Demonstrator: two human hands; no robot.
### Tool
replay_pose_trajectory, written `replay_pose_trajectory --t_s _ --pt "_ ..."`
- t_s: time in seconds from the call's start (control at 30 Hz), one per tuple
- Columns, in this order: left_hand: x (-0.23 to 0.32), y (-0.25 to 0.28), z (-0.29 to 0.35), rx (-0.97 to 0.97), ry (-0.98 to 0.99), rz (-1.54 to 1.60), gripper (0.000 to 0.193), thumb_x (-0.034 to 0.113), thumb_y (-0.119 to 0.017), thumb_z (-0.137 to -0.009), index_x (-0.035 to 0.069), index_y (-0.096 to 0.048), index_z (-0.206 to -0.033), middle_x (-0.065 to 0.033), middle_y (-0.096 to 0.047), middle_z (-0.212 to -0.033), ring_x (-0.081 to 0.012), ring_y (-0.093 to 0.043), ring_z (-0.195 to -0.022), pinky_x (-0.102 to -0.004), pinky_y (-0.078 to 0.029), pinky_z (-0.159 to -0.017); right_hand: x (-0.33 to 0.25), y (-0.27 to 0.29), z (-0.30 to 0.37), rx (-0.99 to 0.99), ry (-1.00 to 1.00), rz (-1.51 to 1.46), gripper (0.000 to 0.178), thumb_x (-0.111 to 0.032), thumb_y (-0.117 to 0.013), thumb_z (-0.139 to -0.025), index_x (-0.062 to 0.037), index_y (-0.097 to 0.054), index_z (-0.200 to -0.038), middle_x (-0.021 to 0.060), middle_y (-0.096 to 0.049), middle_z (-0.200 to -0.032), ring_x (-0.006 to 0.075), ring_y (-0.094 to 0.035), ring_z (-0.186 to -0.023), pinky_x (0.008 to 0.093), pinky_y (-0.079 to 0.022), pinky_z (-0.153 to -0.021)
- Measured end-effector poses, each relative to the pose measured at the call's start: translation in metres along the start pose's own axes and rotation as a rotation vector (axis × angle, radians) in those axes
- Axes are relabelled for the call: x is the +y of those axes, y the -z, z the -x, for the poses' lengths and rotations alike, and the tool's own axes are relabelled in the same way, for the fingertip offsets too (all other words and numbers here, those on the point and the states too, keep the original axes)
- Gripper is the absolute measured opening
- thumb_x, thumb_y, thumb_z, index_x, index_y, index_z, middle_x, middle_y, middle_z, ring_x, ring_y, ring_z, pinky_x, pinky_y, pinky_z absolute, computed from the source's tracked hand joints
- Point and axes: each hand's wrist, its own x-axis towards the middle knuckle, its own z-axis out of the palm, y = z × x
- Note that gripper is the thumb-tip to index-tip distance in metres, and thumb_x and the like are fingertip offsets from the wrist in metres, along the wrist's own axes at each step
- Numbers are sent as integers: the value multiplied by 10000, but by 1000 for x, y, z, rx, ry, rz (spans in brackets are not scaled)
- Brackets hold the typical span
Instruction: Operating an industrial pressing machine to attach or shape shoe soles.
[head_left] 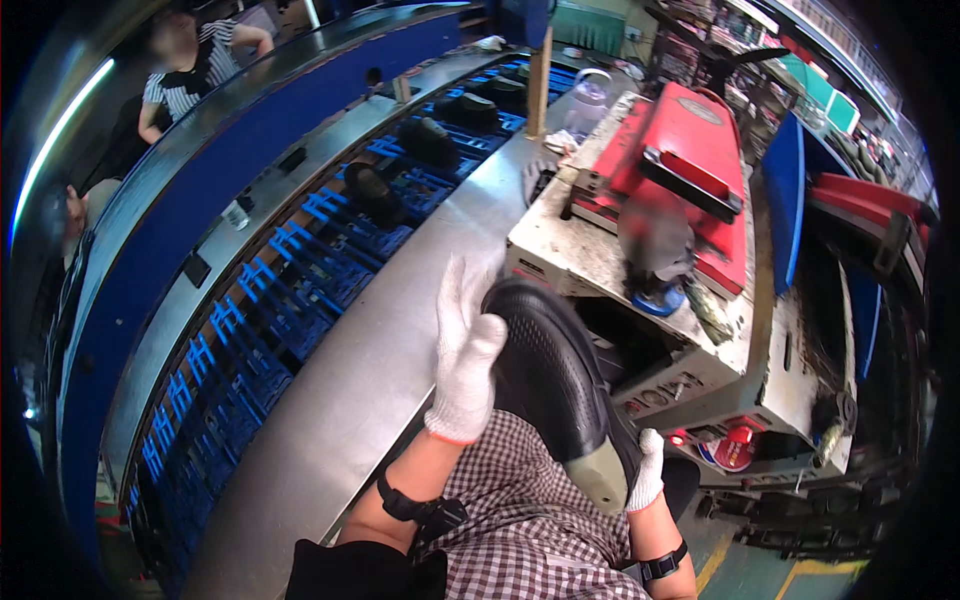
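Lower centre, right hand [648, 472] sits by the black lasted shoe's [553, 345] heel, grasp unclear; left hand [466, 360], unclenched, should steady the toe.

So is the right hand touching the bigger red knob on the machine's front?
Apart: the head view shows the right hand clear of the bigger red knob, with a small red light visible in between.
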Motion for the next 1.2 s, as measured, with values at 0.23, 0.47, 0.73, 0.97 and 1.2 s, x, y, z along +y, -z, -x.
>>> replay_pose_trajectory --t_s 0.23,0.47,0.73,0.97,1.2 --pt "-4 36 51 -32 418 182 948 411 -799 -879 35 -323 -1607 -145 -518 -1510 -264 -529 -1369 -409 -445 -1158 15 -87 -72 -199 113 527 900 -461 -688 -947 -14 -317 -1635 152 -425 -1645 265 -422 -1507 426 -325 -1252" --pt "47 91 -12 318 529 291 433 170 -620 -921 19 -607 -1326 -140 -724 -1195 -273 -741 -1023 -424 -621 -945 -24 -146 -63 -342 715 1749 600 -232 -651 -917 43 -566 -1443 227 -630 -1323 371 -577 -1305 451 -409 -1158" --pt "31 274 -203 550 250 -364 369 97 -818 -723 63 -657 -1053 -8 -655 -930 -141 -647 -828 -316 -538 -765 -121 -49 4 608 1583 1657 471 36 -497 -913 68 -610 -1368 202 -584 -1408 360 -500 -1415 491 -353 -1212" --pt "28 362 -286 407 135 -1088 853 130 -723 -811 -1 -373 -1577 -224 -614 -1367 -356 -639 -1185 -420 -497 -1019 -125 -9 13 678 1522 1706 387 -24 -518 -1007 70 -609 -1371 185 -569 -1444 306 -515 -1385 423 -368 -1186" --pt "-10 309 -275 540 342 -1384 969 232 -721 -885 16 -188 -1665 -299 -365 -1641 -418 -384 -1520 -467 -334 -1248 -118 -65 -13 612 1605 1799 375 86 -560 -908 31 -688 -1257 193 -634 -1318 372 -557 -1329 477 -385 -1179"
